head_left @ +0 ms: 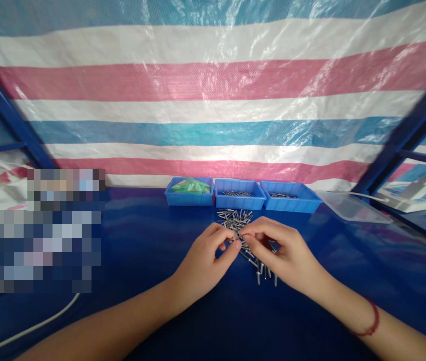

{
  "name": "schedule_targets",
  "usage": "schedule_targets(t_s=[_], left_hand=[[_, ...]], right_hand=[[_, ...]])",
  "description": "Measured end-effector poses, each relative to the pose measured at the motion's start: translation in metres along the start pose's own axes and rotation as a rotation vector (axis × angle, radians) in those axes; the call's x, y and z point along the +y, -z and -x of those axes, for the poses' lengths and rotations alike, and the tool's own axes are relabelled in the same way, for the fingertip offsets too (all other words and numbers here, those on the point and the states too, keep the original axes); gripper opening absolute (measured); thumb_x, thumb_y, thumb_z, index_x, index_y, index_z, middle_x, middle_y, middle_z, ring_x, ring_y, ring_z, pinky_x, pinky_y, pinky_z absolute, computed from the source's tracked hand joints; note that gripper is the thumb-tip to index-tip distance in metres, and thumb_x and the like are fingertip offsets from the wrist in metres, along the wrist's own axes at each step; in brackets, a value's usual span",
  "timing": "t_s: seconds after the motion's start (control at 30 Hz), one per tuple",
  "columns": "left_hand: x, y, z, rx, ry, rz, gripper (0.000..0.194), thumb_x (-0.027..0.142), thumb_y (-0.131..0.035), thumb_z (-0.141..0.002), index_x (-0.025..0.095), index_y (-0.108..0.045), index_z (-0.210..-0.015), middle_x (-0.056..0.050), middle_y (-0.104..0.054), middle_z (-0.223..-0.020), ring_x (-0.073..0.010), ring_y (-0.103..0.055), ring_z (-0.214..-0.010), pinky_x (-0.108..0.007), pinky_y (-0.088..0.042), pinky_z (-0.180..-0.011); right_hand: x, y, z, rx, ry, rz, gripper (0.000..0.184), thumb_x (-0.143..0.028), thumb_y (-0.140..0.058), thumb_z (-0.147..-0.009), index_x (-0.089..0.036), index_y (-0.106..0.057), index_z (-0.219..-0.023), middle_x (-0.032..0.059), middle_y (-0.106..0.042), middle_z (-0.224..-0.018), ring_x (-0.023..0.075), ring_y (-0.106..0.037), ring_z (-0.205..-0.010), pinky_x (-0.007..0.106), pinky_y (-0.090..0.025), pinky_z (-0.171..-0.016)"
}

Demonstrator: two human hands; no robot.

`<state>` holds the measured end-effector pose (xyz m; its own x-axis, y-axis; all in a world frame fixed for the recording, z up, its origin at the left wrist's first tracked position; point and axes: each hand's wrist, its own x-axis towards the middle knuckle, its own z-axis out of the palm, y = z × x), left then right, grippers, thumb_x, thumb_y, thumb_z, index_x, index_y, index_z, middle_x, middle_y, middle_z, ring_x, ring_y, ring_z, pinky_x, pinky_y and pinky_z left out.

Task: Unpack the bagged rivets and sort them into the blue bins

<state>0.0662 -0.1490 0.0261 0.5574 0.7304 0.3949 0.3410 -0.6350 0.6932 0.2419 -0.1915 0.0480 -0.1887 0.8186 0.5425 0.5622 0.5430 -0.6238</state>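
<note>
A loose heap of slim silver blind rivets (235,216) lies on the blue tabletop (145,235), spreading toward me beneath my hands. My left hand (205,255) comes in from the left, its thumb and forefinger pinched together over the heap. Fingertip to fingertip with it, my right hand (286,248) pinches from the other side and wears a dark red cord at the wrist. A small rivet seems to be held between both sets of fingertips, mostly covered by them. Several rivets show below my right hand, pointing toward me.
Behind the heap stand three blue bins: the left bin (189,200) holds a green plastic packet (190,186); the middle bin (240,202) and right bin (293,204) hold rivets. A clear plastic lid (356,206) lies right. A white cable (28,344) runs at left, near a blurred-out area.
</note>
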Motion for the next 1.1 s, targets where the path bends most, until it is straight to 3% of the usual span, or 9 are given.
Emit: schedule_targets(t_s=[0.37,0.53,0.67,0.8,0.97,1.1], left_hand=[[0.003,0.003,-0.002,0.154,-0.076,-0.001,0.006,0.022,-0.053,-0.088,0.019,-0.058,-0.085,0.001,-0.055,-0.081,-0.0102,-0.051,-0.07,-0.023,-0.041,-0.066],[0.004,0.004,0.0,0.166,-0.113,-0.021,0.008,0.021,-0.054,-0.086,0.018,-0.054,-0.079,0.001,-0.053,-0.078,-0.0106,-0.051,-0.069,-0.023,-0.042,-0.065],[0.004,0.004,0.0,0.131,-0.102,-0.037,0.004,0.023,-0.055,-0.086,0.019,-0.054,-0.087,0.001,-0.058,-0.082,-0.0121,-0.055,-0.073,-0.025,-0.044,-0.069],[0.003,0.003,-0.001,0.075,-0.093,-0.137,0.012,0.022,-0.054,-0.086,0.02,-0.056,-0.098,-0.002,-0.063,-0.091,-0.017,-0.057,-0.087,-0.032,-0.044,-0.081],[0.0,0.004,-0.003,0.025,-0.087,-0.283,0.014,0.018,-0.051,-0.086,0.021,-0.061,-0.095,-0.004,-0.063,-0.096,-0.0213,-0.055,-0.095,-0.039,-0.042,-0.085],[-0.001,0.004,-0.003,0.013,-0.076,-0.289,0.015,0.017,-0.051,-0.085,0.021,-0.063,-0.093,-0.004,-0.063,-0.096,-0.0214,-0.055,-0.094,-0.039,-0.042,-0.085]], right_hand=[[0.004,0.001,-0.003,-0.036,-0.012,0.036,0.014,-0.022,-0.052,-0.087,-0.018,-0.063,-0.079,0.0019,-0.059,-0.071,0.0108,-0.05,-0.058,0.023,-0.039,-0.051],[0.002,-0.005,-0.002,-0.144,-0.005,0.007,0.018,-0.022,-0.051,-0.087,-0.016,-0.063,-0.074,0.0024,-0.058,-0.068,0.0117,-0.051,-0.059,0.024,-0.04,-0.054],[0.006,-0.006,-0.004,-0.123,-0.106,-0.12,0.022,-0.029,-0.051,-0.086,-0.016,-0.065,-0.074,0.0024,-0.06,-0.068,0.0118,-0.052,-0.06,0.024,-0.04,-0.054],[0.027,0.007,-0.013,0.097,-0.357,-0.214,0.024,-0.036,-0.055,-0.081,-0.016,-0.065,-0.075,-0.0025,-0.052,-0.054,0.0091,-0.043,-0.047,0.022,-0.035,-0.046],[0.066,0.036,-0.025,0.568,-0.635,-0.246,0.018,-0.034,-0.062,-0.07,-0.016,-0.064,-0.071,-0.0022,-0.052,-0.055,0.0076,-0.041,-0.044,0.021,-0.031,-0.039],[0.087,0.053,-0.027,0.717,-0.717,-0.234,0.015,-0.032,-0.061,-0.066,-0.017,-0.061,-0.066,-0.0011,-0.052,-0.058,0.0077,-0.039,-0.041,0.023,-0.03,-0.036]])
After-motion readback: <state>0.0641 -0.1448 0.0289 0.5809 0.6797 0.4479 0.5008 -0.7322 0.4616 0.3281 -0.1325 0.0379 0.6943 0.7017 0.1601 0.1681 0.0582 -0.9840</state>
